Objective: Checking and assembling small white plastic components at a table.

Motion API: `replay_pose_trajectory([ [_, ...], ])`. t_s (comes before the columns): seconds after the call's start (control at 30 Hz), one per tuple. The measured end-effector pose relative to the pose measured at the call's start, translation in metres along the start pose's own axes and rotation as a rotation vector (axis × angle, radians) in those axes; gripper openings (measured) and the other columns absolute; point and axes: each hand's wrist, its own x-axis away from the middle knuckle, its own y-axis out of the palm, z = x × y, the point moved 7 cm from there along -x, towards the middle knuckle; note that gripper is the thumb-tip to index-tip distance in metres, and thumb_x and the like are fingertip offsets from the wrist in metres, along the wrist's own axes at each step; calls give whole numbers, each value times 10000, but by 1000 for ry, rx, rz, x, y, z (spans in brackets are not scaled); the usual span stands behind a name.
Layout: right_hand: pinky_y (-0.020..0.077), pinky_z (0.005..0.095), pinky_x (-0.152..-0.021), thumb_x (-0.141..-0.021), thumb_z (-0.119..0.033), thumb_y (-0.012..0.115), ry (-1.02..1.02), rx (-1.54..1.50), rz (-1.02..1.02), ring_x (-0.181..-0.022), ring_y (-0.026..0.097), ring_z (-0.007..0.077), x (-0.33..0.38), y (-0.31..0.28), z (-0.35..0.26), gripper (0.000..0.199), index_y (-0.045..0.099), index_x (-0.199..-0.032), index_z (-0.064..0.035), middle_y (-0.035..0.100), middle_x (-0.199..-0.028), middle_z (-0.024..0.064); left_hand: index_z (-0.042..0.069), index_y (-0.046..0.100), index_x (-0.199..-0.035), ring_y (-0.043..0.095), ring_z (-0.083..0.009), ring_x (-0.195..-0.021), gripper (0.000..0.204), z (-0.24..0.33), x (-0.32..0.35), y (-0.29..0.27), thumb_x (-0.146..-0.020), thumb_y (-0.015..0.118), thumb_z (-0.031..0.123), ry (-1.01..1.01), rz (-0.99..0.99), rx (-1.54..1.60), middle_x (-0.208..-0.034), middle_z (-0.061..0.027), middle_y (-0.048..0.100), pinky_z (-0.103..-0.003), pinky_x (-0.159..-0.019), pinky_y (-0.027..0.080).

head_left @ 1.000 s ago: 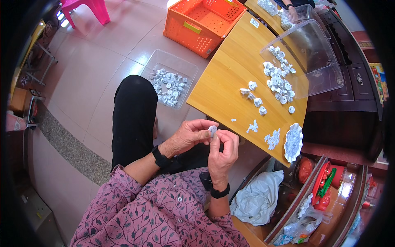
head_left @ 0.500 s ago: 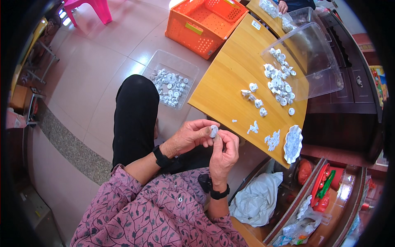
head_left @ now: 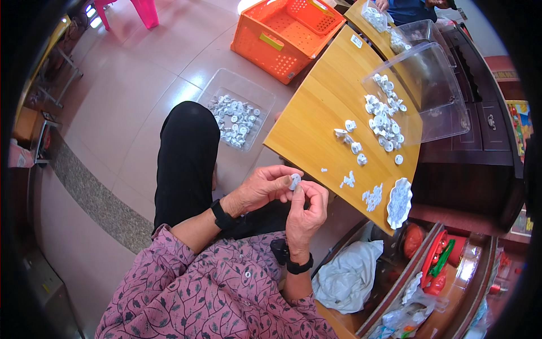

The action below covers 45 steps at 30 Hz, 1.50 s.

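Between my left hand (head_left: 265,186) and my right hand (head_left: 306,210) is a small round white plastic part (head_left: 294,181). Both hands hold it in pinched fingers above my lap, just off the near edge of the wooden table (head_left: 316,107). To the right on the table, a few similar white parts (head_left: 355,147) lie apart from a bigger pile (head_left: 385,113). Closer to me are tiny white pieces (head_left: 372,196) in small heaps and a scalloped white dish (head_left: 400,203) full of such pieces.
A clear tray (head_left: 261,133) of white parts sits on the floor by my knee. An orange crate (head_left: 276,51) stands beyond it. A tilted clear bin (head_left: 446,107) overhangs the table's right side. An open drawer (head_left: 451,288) and white bag (head_left: 347,277) lie lower right. Another person's hand (head_left: 382,4) shows at the top.
My view has shifted slightly, moving the table and crate a little in the picture. Both hands stay on the white part, which looks turned a little. The other person's hand has moved slightly.
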Motion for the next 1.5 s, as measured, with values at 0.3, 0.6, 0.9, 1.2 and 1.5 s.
replay_pose_trajectory([
  [0.3,543,354,-786,-929,-37,718,-89,97,2,-892,661,240,-1,2,-8,81,651,-951,4,657,-1005,114,-19,619,-1339,672,-123,-888,379,2,0,-1,-1003,683,146,24,33,-87,-1124,-95,703,-249,-770,580],
  [0.6,547,367,-775,-934,-9,701,-150,171,-59,-897,665,273,1,2,-17,78,697,-1010,8,653,-1006,119,-19,658,-1306,677,-113,-873,343,18,3,4,-994,694,117,131,47,-525,-1042,-82,721,-244,-771,576],
  [0.9,530,298,-778,-971,-32,682,-60,104,-65,-891,645,170,1,-1,-10,153,729,-1113,1,668,-1001,89,-7,663,-1282,674,-102,-821,338,6,2,0,-1021,672,206,8,78,-207,-1056,-61,714,-229,-710,562],
  [1.2,534,347,-695,-965,-73,695,8,122,-75,-770,661,229,-1,-3,-8,84,653,-992,-6,655,-927,109,-21,634,-1327,700,-135,-843,384,3,1,-5,-1017,668,201,-29,76,-150,-1124,-105,716,-242,-722,591],
  [1.5,510,326,-626,-980,-114,691,57,137,-80,-674,610,162,3,3,-1,134,625,-949,-1,648,-853,86,-28,636,-1321,687,-121,-870,364,5,1,-5,-1010,678,155,5,97,-214,-1113,-86,707,-234,-733,580],
])
